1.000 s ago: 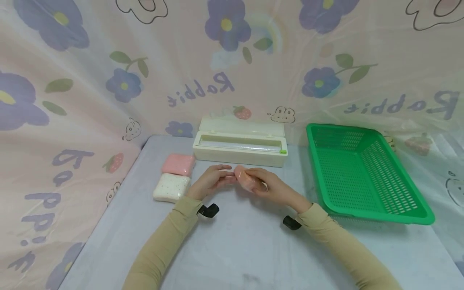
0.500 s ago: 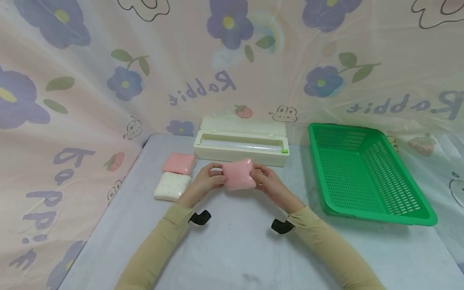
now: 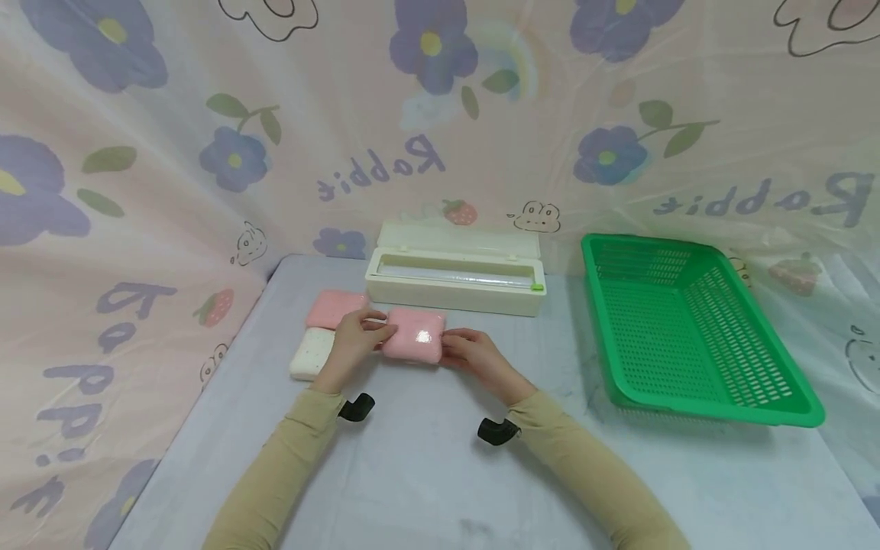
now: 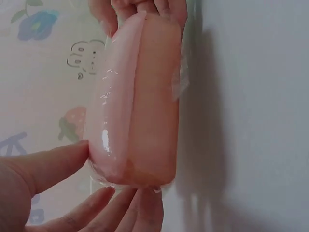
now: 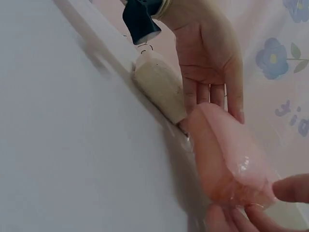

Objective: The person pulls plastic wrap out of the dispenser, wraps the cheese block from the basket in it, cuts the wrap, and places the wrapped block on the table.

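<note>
A pink, pillow-shaped square block (image 3: 415, 335) in clear film is held just over the table, between both hands. Its side (image 4: 153, 106) looks tan, and loose film shows there in the left wrist view. My left hand (image 3: 355, 341) pinches the left end, thumb on top and fingers underneath. At the opposite end, my right hand (image 3: 479, 359) grips it the same way, its thumb (image 5: 292, 188) on the upper face. A second pink block (image 3: 333, 307) lies to the left, touching a white speckled block (image 3: 311, 354) that my left hand partly covers.
Behind the hands stands a cream cling film dispenser (image 3: 454, 294), lid up, with a film roll (image 3: 454, 276) inside. A green perforated basket (image 3: 715, 412) stands at the right. Patterned curtain (image 3: 481, 153) encloses the table's back and left side.
The held pink block was turned from edge-on to flat, then carried left and lowered toward the other blocks. Both hands moved left with it, and the right hand took a grip on its right end.
</note>
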`<state>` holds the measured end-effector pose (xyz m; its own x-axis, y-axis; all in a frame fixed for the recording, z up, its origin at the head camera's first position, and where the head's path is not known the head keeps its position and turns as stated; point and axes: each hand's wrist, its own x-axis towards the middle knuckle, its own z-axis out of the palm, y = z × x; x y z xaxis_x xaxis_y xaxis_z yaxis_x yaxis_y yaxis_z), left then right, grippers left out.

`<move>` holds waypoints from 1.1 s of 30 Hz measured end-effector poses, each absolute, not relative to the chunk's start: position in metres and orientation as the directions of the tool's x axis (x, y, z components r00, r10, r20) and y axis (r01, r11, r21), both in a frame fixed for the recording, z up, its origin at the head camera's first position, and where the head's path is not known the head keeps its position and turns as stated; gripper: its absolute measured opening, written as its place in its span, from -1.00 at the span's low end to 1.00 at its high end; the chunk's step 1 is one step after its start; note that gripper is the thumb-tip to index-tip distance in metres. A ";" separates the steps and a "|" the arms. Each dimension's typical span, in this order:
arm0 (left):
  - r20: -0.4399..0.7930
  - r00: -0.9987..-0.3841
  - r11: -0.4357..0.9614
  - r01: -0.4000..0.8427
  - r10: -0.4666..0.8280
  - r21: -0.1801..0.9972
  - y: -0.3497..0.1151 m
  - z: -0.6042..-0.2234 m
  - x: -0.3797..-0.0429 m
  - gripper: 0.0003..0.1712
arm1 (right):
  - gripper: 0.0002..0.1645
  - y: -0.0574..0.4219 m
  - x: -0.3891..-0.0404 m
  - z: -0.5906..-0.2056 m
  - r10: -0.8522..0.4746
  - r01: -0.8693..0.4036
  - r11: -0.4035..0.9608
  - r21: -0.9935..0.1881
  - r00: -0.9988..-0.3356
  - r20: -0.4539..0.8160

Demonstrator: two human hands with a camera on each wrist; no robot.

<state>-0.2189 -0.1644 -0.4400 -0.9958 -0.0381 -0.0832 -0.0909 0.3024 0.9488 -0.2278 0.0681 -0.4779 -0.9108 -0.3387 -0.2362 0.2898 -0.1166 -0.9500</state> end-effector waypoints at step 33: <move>-0.292 -0.950 0.435 -0.220 0.107 0.873 -0.188 -0.415 -0.223 -0.13 | -0.45 0.072 -0.225 -0.459 -0.426 0.293 0.013 -0.956 -0.863 -0.271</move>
<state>-0.2231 -0.1878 -0.4145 -0.9503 0.1065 -0.2924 -0.2199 0.4351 0.8731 -0.2250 0.0717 -0.4592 -0.8632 -0.4262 -0.2706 0.2933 0.0130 -0.9559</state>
